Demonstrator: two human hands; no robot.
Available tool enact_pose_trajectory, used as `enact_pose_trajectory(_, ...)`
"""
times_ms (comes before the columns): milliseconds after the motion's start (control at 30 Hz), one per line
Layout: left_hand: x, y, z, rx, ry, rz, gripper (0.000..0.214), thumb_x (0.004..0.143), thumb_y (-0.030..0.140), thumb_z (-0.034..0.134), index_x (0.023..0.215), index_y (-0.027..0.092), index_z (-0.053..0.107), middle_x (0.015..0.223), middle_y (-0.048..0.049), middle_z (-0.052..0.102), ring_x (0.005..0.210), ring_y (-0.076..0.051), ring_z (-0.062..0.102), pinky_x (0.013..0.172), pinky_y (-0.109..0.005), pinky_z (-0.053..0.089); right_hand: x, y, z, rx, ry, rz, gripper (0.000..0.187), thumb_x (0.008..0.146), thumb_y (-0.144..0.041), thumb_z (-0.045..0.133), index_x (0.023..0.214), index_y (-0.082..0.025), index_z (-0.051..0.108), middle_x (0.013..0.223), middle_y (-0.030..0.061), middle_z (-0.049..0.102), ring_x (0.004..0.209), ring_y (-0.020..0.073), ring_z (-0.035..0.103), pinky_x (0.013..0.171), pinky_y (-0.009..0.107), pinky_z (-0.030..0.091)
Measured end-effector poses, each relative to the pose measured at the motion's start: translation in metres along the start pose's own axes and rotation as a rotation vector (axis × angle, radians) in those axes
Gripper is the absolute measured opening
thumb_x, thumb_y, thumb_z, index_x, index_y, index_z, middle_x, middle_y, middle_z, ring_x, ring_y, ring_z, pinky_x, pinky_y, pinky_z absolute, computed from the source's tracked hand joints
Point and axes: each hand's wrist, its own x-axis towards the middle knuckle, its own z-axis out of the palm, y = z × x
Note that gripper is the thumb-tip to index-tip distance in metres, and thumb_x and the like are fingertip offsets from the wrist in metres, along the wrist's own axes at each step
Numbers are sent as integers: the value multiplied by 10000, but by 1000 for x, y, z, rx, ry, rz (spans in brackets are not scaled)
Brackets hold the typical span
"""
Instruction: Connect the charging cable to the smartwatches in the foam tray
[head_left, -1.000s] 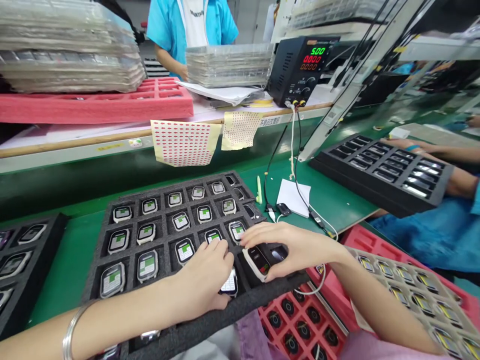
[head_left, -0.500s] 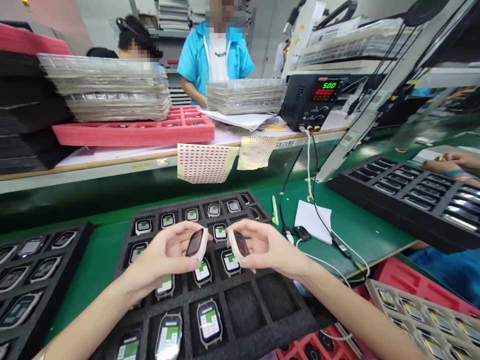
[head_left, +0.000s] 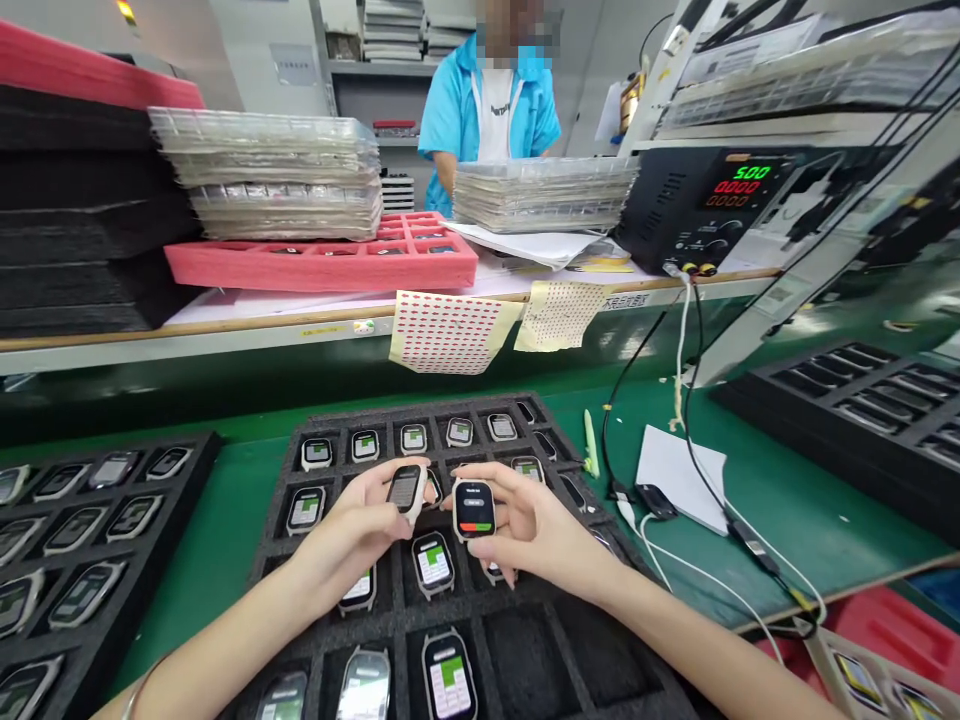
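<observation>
Grey-faced watch (head_left: 406,490) and dark-faced watch (head_left: 474,508) are pinched in half-closed left hand (head_left: 357,520) and right hand (head_left: 531,525), above foam tray (head_left: 525,655), partly hidden, near edge cut off; fine display text is illegible.

The watch (head_left: 474,508) in my right hand (head_left: 531,525) is pale-framed — black screen, red-and-green bar along the bottom. My tray (head_left: 529,655) is charcoal, the tabletop (head_left: 184,580) green — pale-green stick (head_left: 591,447) by the tray's far right corner.
</observation>
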Motion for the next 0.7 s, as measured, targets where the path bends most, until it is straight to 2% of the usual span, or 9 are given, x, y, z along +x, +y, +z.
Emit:
enact_pose_trajectory(133, 0, -1, -2, 29, 84, 33, 516, 544, -9, 592, 1022, 179, 634, 849, -10, 648, 812, -133, 577, 737, -223, 415, -2, 0, 0, 19, 12, -39, 523, 810, -279, 691, 1268, -211, 448, 1084, 87, 588, 682, 131, 634, 467, 180, 506)
enact_pose_trajectory(267, 0, -2, -6, -75, 17, 9, 466, 604, 34, 564, 1040, 192, 606, 915, -54, 663, 963, -226, 604, 851, -354, 442, -3, -1, 0, 3, 23, -64, 503, 829, -256, 667, 1289, -196, 472, 934, 59, 636, 640, 128, 632, 484, 186, 501)
enact_pose_trajectory(333, 0, -2, -8, -101, -25, -15, 427, 636, 50, 548, 1037, 185, 598, 937, -70, 665, 982, -258, 613, 845, -389, 454, -4, -2, 0, 11, 29, -85, 504, 828, -243, 659, 1296, -196, 477, 909, 50, 639, 637, 130, 632, 488, 191, 507)
enact_pose_trajectory(433, -1, -3, -6, -61, -51, -32, 403, 666, 44, 533, 1048, 163, 581, 909, -82, 667, 907, -249, 636, 759, -356, 476, -6, -3, 0, 0, 60, -110, 481, 832, -253, 643, 1288, -213, 498, 995, 67, 635, 633, 131, 637, 478, 196, 511)
enact_pose_trajectory(500, -2, -3, -3, -36, -64, -24, 411, 687, 36, 517, 1078, 156, 555, 925, -94, 668, 906, -246, 635, 764, -360, 476, -7, -4, 1, -30, 84, -117, 449, 844, -277, 628, 1274, -210, 514, 1016, 74, 637, 622, 131, 640, 477, 199, 515)
enact_pose_trajectory(600, -4, -6, 0, 12, -90, 11, 412, 727, 35, 499, 1119, 162, 510, 944, -95, 666, 942, -253, 626, 817, -395, 471, -8, -3, 3, -78, 137, -129, 396, 849, -314, 632, 1217, -192, 553, 961, 71, 656, 580, 124, 627, 455, 191, 505)
enact_pose_trajectory(700, -5, -10, 1, 90, -102, 37, 362, 788, 61, 510, 1129, 179, 483, 935, -84, 659, 937, -248, 629, 802, -385, 481, -8, -3, 5, -95, 198, -151, 294, 847, -330, 645, 1099, -185, 603, 864, 54, 672, 487, 96, 580, 414, 179, 479)
